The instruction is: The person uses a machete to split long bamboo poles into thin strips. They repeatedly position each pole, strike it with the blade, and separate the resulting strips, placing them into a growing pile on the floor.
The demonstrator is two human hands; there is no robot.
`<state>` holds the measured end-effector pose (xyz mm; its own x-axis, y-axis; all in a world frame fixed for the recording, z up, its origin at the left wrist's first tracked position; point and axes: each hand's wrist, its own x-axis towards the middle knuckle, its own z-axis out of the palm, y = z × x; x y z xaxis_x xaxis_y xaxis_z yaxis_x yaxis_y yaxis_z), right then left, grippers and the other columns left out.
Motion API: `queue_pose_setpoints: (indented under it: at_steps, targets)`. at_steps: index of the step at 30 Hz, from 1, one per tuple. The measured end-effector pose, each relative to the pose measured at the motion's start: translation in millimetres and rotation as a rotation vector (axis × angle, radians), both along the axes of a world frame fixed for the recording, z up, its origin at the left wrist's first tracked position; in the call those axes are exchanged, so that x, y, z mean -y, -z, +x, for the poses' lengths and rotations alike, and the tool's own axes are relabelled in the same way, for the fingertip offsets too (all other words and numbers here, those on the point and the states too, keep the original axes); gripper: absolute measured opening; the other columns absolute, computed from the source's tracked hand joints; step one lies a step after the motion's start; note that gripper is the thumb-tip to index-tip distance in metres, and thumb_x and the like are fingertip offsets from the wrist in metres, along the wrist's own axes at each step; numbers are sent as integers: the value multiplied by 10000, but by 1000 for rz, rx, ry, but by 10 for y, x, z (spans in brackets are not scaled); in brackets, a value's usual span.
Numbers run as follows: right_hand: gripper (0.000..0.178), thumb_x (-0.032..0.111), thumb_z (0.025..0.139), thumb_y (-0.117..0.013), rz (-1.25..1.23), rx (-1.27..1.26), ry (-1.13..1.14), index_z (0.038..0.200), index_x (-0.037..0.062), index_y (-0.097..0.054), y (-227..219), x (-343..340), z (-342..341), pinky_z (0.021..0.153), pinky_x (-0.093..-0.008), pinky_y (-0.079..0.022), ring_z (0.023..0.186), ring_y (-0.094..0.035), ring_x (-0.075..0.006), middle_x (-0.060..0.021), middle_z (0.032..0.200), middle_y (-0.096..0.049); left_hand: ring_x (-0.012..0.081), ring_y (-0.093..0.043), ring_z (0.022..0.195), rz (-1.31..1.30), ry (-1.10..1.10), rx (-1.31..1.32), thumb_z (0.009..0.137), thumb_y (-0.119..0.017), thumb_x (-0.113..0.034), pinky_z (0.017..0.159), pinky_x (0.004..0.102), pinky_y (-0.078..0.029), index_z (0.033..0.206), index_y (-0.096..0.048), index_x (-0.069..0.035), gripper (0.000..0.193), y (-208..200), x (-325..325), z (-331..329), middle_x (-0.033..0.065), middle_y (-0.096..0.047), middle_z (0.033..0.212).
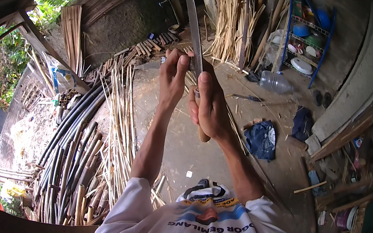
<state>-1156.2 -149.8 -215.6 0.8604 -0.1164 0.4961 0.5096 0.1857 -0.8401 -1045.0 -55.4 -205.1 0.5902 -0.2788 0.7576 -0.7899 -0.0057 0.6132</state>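
A machete (193, 20) with a long dark blade and a wooden handle points up and away from me, in the middle of the view. My right hand (209, 103) is wrapped round its handle, and the thumb lies along the base of the blade. Just left of the blade is my left hand (173, 74), its fingers curled in and its fingertips close to the flat of the steel. Whether they touch the blade or pinch a thin sliver is too small to tell.
Long bamboo poles (67, 162) and pale split strips (119, 107) lie to the left. A bundle of strips (231, 23) leans at the back. Further right are a blue rack (315, 51), a clear plastic bottle (276, 82), another knife (248, 97) and dark blue cloth (260, 139) on the floor.
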Motion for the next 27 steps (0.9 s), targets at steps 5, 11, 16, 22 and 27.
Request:
queue_pose_setpoints:
  at_steps: [5, 11, 16, 22, 27]
  targets:
    - [441, 333, 1075, -281, -6, 58, 110, 1327, 15, -453, 23, 50, 38, 511, -267, -405, 550, -485, -112, -101, 842, -527, 152, -347, 810, 44, -11, -14, 1028, -494, -329, 745, 279, -317, 936, -624, 23, 386, 20, 26, -38, 20, -408, 742]
    - [394, 336, 1077, -300, 65, -85, 28, 1238, 31, -491, -41, 99, -92, 492, -287, -380, 525, -455, -121, -55, 696, -480, 157, -356, 816, 56, 4, -49, 1026, -504, -296, 741, 280, -319, 962, -637, 32, 360, 120, 52, -19, 25, -403, 748]
    - [397, 394, 1073, -285, 21, 32, 5, 1239, 70, -442, -2, 202, 99, 378, -281, -338, 433, -413, -84, -22, 613, -435, 121, -364, 783, -4, -30, -26, 1036, -495, -294, 709, 255, -316, 996, -649, 18, 350, 102, 125, 31, 14, -385, 760]
    - [452, 326, 1054, -405, -48, 163, 193, 1411, 57, -340, 150, 23, -77, 499, -284, -434, 540, -498, -122, -58, 739, -531, 97, -319, 725, -11, -43, -121, 1050, -459, -344, 673, 270, -294, 826, -546, -3, 417, 62, 51, 208, -14, -360, 756]
    - [378, 192, 1025, -476, -147, 266, 408, 1346, 12, -390, 148, 49, 5, 567, -337, -423, 628, -517, -154, -90, 767, -520, 156, -424, 764, 70, -77, -80, 1074, -366, -370, 718, 303, -372, 917, -587, -16, 446, -32, 157, 232, 33, -447, 823]
